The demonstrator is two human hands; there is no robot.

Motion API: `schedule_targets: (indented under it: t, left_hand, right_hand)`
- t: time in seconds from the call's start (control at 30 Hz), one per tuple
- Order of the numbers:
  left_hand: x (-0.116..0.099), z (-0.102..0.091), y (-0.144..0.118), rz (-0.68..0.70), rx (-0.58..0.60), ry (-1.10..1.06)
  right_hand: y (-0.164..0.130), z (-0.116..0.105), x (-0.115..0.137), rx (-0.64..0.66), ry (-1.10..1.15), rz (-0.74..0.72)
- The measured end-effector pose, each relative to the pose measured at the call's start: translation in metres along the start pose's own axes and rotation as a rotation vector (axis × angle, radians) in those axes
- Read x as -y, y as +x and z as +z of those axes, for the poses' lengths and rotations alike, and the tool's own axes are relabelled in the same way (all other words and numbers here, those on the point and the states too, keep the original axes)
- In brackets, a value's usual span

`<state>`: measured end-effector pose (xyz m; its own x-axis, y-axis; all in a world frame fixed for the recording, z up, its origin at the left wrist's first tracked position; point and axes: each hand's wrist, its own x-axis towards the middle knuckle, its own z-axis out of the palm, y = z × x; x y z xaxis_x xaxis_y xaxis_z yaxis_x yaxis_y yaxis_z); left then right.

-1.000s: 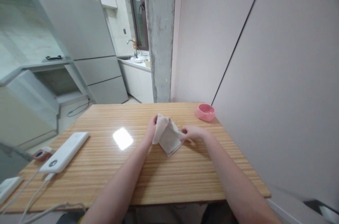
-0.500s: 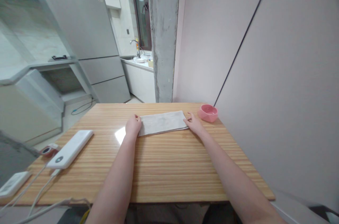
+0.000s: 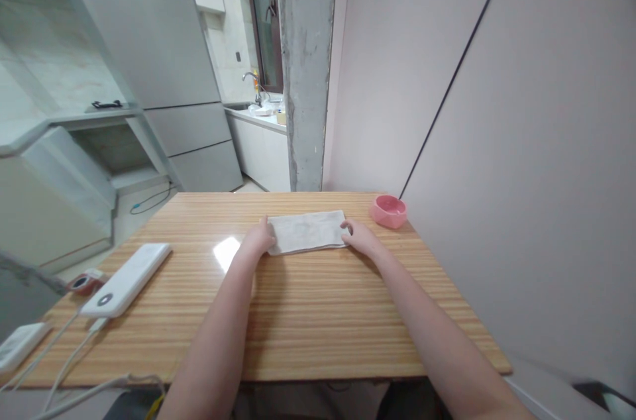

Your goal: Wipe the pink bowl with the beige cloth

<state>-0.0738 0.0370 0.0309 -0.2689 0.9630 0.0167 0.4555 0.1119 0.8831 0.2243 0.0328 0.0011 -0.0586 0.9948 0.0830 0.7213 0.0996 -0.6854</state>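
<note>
A light grey folded cloth (image 3: 308, 232) lies as a long flat strip across the far middle part of the wooden table. At its left end is my left hand (image 3: 258, 238), closed around the short edge, with some fingertips hidden by the cloth. My right hand (image 3: 362, 238) holds the opposite end, its index finger bent over the edge and its thumb close by. Both forearms reach forward over the table (image 3: 328, 320).
Near the far right corner stands a pink faceted bowl (image 3: 389, 212), close to the wall. On the left lie a white power bank (image 3: 126, 279) with a cable, a small red-brown object (image 3: 85, 283) and a white power strip (image 3: 20, 346). A concrete pillar (image 3: 308, 69) rises behind the table.
My left hand has shifted slightly right and altered its hold on the cloth's left end. My right fingers have curled further over the right end. The cloth now lies a little straighter.
</note>
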Motion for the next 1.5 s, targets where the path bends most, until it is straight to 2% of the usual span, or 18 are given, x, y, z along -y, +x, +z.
schedule_targets:
  t: [0.07, 0.17, 0.23, 0.3, 0.4, 0.47, 0.57, 0.63, 0.67, 0.73, 0.8, 0.87, 0.93, 1.03, 1.13, 1.23, 1.37, 1.5]
  left_hand:
    - [-0.011, 0.0, -0.004, 0.105, -0.119, 0.031]
    - [-0.028, 0.008, -0.013, 0.392, -0.216, 0.05]
    - [-0.033, 0.024, -0.022, 0.52, -0.163, 0.0]
    - [-0.033, 0.045, -0.03, 0.601, -0.048, -0.004]
    - [-0.027, 0.076, -0.04, 0.699, 0.125, 0.119]
    - [-0.02, 0.09, -0.042, 0.703, 0.187, 0.197]
    - [-0.013, 0.097, -0.041, 0.684, 0.27, 0.204]
    - [-0.012, 0.093, -0.041, 0.684, 0.347, 0.122]
    - [-0.012, 0.091, -0.042, 0.681, 0.376, 0.073]
    - [-0.015, 0.084, -0.042, 0.672, 0.368, 0.016]
    - [-0.017, 0.076, -0.04, 0.676, 0.292, 0.052]
    - [-0.017, 0.069, -0.034, 0.665, 0.207, 0.147]
    - [-0.014, 0.064, -0.024, 0.612, 0.145, 0.231]
    - [-0.005, 0.059, -0.01, 0.514, 0.113, 0.246]
    - [0.002, 0.06, -0.002, 0.463, 0.155, 0.178]
    - [0.004, 0.065, -0.002, 0.466, 0.22, 0.158]
    - [0.005, 0.074, -0.006, 0.499, 0.28, 0.16]
    - [0.007, 0.078, -0.006, 0.515, 0.3, 0.16]
  right_hand:
    - [-0.003, 0.004, 0.007, 0.051, 0.055, -0.053]
    - [-0.007, 0.016, 0.019, 0.162, 0.194, -0.169]
    - [-0.008, 0.024, 0.023, 0.245, 0.265, -0.217]
    - [-0.008, 0.029, 0.023, 0.325, 0.319, -0.22]
    - [-0.006, 0.031, 0.021, 0.417, 0.408, -0.216]
    - [-0.005, 0.03, 0.02, 0.439, 0.432, -0.247]
    - [-0.005, 0.025, 0.019, 0.444, 0.409, -0.286]
    - [-0.005, 0.021, 0.018, 0.416, 0.368, -0.245]
    - [-0.005, 0.019, 0.017, 0.351, 0.337, -0.206]
    - [-0.004, 0.016, 0.016, 0.13, 0.248, -0.156]
    - [-0.005, 0.019, 0.018, -0.076, 0.145, -0.244]
    - [-0.009, 0.026, 0.025, -0.099, 0.04, -0.425]
    - [-0.016, 0.034, 0.036, -0.004, -0.086, -0.515]
    - [-0.029, 0.038, 0.052, 0.054, -0.357, -0.333]
    - [-0.043, 0.017, 0.052, 0.083, -0.536, -0.09]
    - [-0.058, -0.021, 0.026, 0.13, -0.541, 0.036]
    - [-0.083, -0.068, -0.027, 0.114, -0.547, 0.201]
    - [-0.098, -0.088, -0.055, 0.116, -0.607, 0.294]
